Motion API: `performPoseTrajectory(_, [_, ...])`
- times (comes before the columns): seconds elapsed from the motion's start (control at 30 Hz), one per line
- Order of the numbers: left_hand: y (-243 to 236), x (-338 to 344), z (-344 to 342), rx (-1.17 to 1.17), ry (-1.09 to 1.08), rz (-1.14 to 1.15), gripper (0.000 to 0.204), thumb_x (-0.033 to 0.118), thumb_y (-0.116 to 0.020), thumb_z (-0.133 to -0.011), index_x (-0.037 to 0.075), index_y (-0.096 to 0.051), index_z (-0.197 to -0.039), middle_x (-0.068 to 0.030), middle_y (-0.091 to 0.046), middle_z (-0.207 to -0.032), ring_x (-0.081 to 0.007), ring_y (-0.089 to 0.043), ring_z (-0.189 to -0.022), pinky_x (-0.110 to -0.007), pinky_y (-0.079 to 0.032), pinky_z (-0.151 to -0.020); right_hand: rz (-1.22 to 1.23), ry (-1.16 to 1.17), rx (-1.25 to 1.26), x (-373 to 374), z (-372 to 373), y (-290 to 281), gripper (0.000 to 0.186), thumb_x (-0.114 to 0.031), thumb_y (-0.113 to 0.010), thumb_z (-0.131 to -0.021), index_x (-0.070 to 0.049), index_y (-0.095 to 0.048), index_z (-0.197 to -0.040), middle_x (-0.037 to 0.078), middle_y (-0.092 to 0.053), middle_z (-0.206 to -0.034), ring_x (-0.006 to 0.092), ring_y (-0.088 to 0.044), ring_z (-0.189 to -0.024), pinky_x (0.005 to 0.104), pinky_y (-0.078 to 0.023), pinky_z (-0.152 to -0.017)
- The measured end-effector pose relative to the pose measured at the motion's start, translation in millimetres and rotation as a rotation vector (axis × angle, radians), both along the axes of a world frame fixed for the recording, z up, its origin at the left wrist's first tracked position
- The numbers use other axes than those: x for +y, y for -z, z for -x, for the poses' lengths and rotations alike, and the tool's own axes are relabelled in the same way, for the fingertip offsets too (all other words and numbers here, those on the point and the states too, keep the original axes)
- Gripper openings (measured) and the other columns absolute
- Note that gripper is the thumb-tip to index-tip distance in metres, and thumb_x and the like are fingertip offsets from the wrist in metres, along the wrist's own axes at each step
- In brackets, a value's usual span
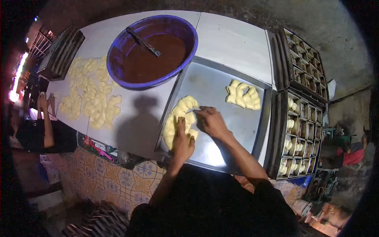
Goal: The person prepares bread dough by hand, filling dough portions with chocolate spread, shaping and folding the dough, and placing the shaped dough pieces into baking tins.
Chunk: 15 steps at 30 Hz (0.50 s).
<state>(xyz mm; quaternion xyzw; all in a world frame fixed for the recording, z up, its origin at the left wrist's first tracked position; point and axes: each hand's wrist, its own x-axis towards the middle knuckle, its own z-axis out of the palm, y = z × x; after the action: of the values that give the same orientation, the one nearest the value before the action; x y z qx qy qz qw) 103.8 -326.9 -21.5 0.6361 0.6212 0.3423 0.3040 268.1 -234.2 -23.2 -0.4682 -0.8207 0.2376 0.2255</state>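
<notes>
A metal tray lies in front of me on the white table. A long, lumpy, curved piece of pale yellow dough runs along its left side. My left hand rests on this dough with fingers stretched out. Just to the right, my right hand is closed around a small, thin tool whose tip meets the dough's edge; its exact kind is too small to make out. A shorter lumpy piece of dough lies apart at the tray's far right.
Beyond the tray's left corner stands a purple basin of brown filling with a spatula in it. More dough pieces cover the table's left. Divided metal moulds line the right edge, some holding dough. Another person's arm is at far left.
</notes>
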Motion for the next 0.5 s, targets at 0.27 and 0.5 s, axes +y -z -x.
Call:
performPoseTrajectory(0.27, [35, -6, -1, 0.305, -0.048, 0.046, 0.073, 0.014, -0.057, -0.085, -0.009, -0.019, -0.144, -0.0275, -0.03, -0.146, -0.0389, -0.028, -0.137, -0.048, -0.021, -0.113, 0.184, 0.219, 0.522, -22, 25, -18, 0.022, -0.003, -0.068, -0.075, -0.002, -0.067, -0.097, 0.011, -0.058, -0.094, 0.0222, -0.059, -0.085, 0.0311, -0.048, -0.071])
performPoseTrajectory(0.5, [-59, -7, -24, -0.688, -0.024, 0.209, 0.037, 0.013, -0.059, -0.092, 0.001, -0.057, -0.126, -0.0085, -0.062, -0.115, -0.0098, -0.058, -0.098, -0.024, -0.046, -0.084, 0.189, 0.182, 0.846, -71, -18, -92, 0.025, -0.002, -0.064, -0.084, 0.001, -0.064, -0.109, 0.01, -0.051, -0.118, 0.0179, -0.057, -0.104, 0.0297, -0.05, -0.087])
